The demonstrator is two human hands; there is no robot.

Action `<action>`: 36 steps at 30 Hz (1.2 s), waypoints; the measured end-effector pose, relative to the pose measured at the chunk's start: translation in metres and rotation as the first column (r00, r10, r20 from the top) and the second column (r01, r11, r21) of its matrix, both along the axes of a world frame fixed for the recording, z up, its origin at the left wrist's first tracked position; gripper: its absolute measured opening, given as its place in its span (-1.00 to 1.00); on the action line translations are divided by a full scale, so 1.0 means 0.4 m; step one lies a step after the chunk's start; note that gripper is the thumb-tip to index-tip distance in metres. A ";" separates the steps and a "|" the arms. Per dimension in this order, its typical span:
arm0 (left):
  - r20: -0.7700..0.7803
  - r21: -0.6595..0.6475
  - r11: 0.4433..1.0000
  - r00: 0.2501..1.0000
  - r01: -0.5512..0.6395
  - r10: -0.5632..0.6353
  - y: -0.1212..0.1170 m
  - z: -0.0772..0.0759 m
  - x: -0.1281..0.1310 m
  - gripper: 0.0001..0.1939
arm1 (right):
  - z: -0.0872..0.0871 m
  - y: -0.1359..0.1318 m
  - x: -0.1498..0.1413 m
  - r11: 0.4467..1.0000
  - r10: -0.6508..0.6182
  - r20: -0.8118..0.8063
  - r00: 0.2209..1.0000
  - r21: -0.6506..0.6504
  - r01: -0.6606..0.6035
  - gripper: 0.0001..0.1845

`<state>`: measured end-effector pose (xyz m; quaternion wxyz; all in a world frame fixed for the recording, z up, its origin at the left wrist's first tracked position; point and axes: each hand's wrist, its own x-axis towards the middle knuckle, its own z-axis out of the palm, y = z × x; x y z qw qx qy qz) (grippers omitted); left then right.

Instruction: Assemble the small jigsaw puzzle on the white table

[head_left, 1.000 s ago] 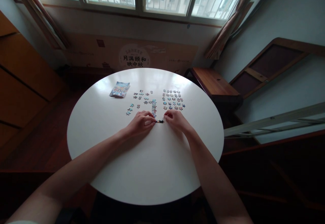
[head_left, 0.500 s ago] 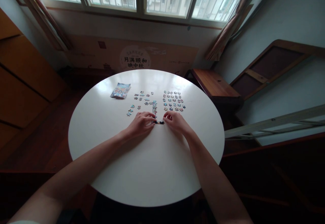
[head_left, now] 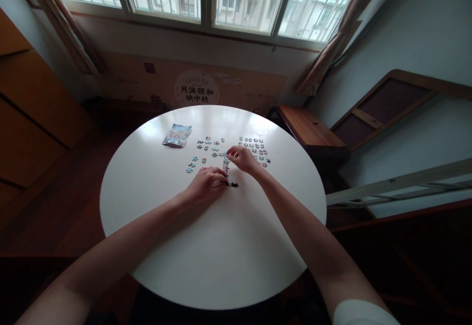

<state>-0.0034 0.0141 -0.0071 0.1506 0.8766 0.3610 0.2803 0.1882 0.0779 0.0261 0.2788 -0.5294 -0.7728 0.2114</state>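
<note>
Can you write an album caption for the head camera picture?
Puzzle time: left hand by the dark pieces, right hand at the far end of the puzzle strip, on a white table.

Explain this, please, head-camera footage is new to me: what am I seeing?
No machine here: these are a person's bare hands, seen by a camera worn on that person's head, looking forward and down. On the round white table lie two groups of loose jigsaw pieces and an illustrated packet. Between the groups runs a joined strip of pieces, with a short dark row near its closer end. The left hand is at that row; the right hand is at the strip's far end. Any grip is too small to see.
</note>
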 end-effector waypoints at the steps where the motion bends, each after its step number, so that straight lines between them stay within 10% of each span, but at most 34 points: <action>1: -0.004 -0.003 1.000 1.000 0.000 0.000 0.000 0.001 0.000 -0.83 | 0.003 0.029 -0.015 1.000 0.006 0.022 1.000 0.005 -0.006 -0.86; 9: -0.041 -0.059 0.998 0.999 0.011 -0.014 -0.006 0.027 -0.011 -0.82 | 0.011 0.224 -0.127 0.993 -0.086 0.287 0.954 0.099 0.059 -0.79; 20: -0.141 0.027 1.000 0.990 -0.010 0.013 -0.004 0.025 -0.013 -0.86 | -0.005 0.323 -0.205 0.984 -0.090 0.329 0.940 -0.113 0.134 -0.85; 36: -0.137 0.007 0.999 0.990 0.041 -0.039 -0.002 0.036 -0.011 -0.80 | 0.040 0.181 -0.113 0.998 -0.027 -0.303 0.953 -0.062 0.009 -0.83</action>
